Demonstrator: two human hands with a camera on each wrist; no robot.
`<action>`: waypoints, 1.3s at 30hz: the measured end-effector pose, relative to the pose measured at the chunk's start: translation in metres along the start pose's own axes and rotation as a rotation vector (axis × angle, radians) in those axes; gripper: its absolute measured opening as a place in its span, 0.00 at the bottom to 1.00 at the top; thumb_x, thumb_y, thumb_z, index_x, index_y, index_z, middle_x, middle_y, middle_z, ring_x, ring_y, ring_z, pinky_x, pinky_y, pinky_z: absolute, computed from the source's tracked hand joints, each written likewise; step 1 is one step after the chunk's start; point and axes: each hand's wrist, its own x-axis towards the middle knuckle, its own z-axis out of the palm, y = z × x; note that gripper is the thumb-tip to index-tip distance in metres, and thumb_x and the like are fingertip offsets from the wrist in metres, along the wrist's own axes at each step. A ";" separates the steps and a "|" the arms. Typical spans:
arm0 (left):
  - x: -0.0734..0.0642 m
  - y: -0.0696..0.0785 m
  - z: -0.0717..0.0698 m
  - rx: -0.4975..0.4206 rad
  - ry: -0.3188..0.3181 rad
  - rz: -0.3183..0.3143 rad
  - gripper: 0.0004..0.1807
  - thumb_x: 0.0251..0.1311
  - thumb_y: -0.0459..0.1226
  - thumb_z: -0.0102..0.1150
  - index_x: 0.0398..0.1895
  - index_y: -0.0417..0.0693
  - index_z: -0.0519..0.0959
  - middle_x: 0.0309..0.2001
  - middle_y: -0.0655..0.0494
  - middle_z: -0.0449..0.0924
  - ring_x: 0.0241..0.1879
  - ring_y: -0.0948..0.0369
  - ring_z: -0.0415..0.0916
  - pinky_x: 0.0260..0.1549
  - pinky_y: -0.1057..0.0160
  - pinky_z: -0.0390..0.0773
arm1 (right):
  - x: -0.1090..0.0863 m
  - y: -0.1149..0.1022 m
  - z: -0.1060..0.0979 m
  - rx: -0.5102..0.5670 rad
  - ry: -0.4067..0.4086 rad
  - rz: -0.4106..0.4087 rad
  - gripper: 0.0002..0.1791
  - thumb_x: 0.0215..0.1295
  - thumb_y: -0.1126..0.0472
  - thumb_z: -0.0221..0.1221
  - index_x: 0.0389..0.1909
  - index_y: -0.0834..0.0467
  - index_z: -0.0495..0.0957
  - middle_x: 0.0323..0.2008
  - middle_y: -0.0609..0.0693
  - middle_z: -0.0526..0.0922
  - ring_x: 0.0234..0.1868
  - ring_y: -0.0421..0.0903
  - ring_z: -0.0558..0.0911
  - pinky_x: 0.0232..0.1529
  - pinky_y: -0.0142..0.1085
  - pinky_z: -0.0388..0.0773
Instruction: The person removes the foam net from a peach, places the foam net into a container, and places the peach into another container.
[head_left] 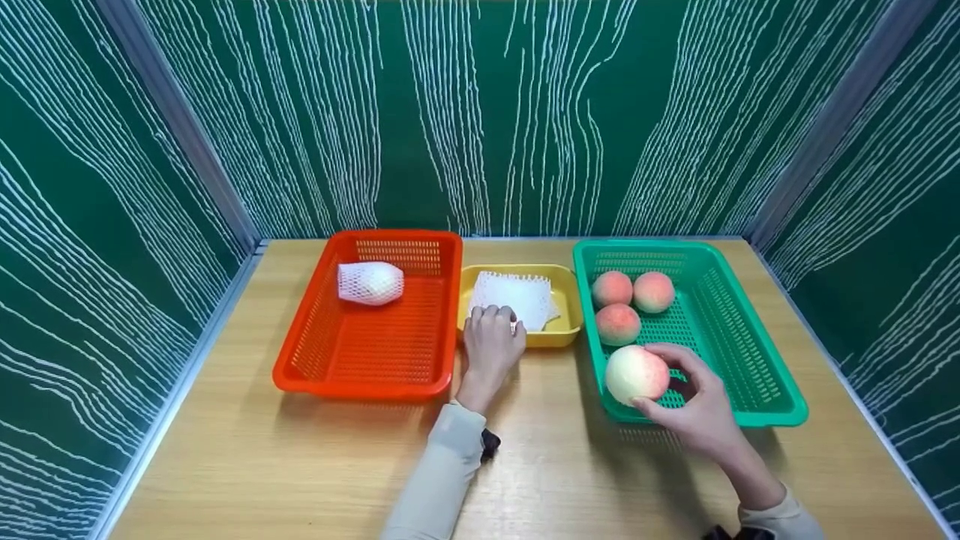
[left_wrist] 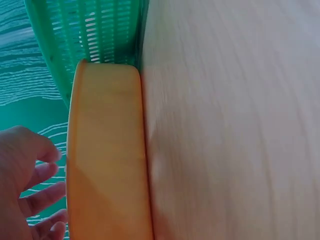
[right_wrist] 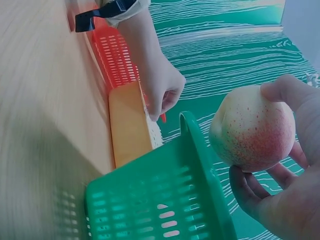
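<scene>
My right hand (head_left: 697,405) holds a pale yellow and pink peach (head_left: 636,376) between thumb and fingers, above the near left part of the green basket (head_left: 757,352). In the right wrist view the peach (right_wrist: 255,130) is up clear of the basket rim. My left hand (head_left: 493,337) is over the near side of the yellow container (head_left: 555,339), fingertips at the edge of the white foam net sleeves (head_left: 514,296) inside. In the left wrist view its fingers (left_wrist: 45,197) are loosely bent and apart, with nothing seen between them.
Several peaches (head_left: 616,324) lie in the green basket's left side. To the left stands a red basket (head_left: 360,345) holding one white, net-wrapped round item (head_left: 371,283). The containers stand side by side on a wooden table (head_left: 540,465), with green, white-lined panels (head_left: 495,112) around it.
</scene>
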 end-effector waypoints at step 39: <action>-0.043 0.097 -0.053 -0.339 -0.437 0.763 0.13 0.63 0.49 0.62 0.42 0.53 0.87 0.41 0.64 0.83 0.47 0.64 0.71 0.51 0.75 0.67 | 0.135 0.027 -0.083 -0.178 -0.117 0.189 0.29 0.53 0.68 0.70 0.56 0.63 0.73 0.50 0.54 0.76 0.43 0.49 0.75 0.35 0.33 0.77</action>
